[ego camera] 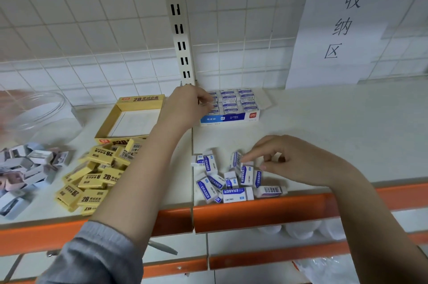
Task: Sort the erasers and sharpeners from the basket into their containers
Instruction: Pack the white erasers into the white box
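A blue and white eraser box (231,117) stands at the back of the shelf, filled with rows of white erasers. My left hand (187,104) reaches over its left end, fingers curled on an eraser at the box's left edge. In front lies a loose pile of white erasers (228,182). My right hand (284,158) hovers over this pile and pinches one upright eraser (246,173) between thumb and fingers. Left of the pile lies a heap of yellow 2B erasers (92,179) in front of an open yellow box (126,101).
A clear plastic jar (44,117) lies at the far left, with a heap of boxed sharpeners (25,168) in front of it. The shelf has an orange front rail (254,209). A white paper sign (342,24) hangs on the grid wall at right.
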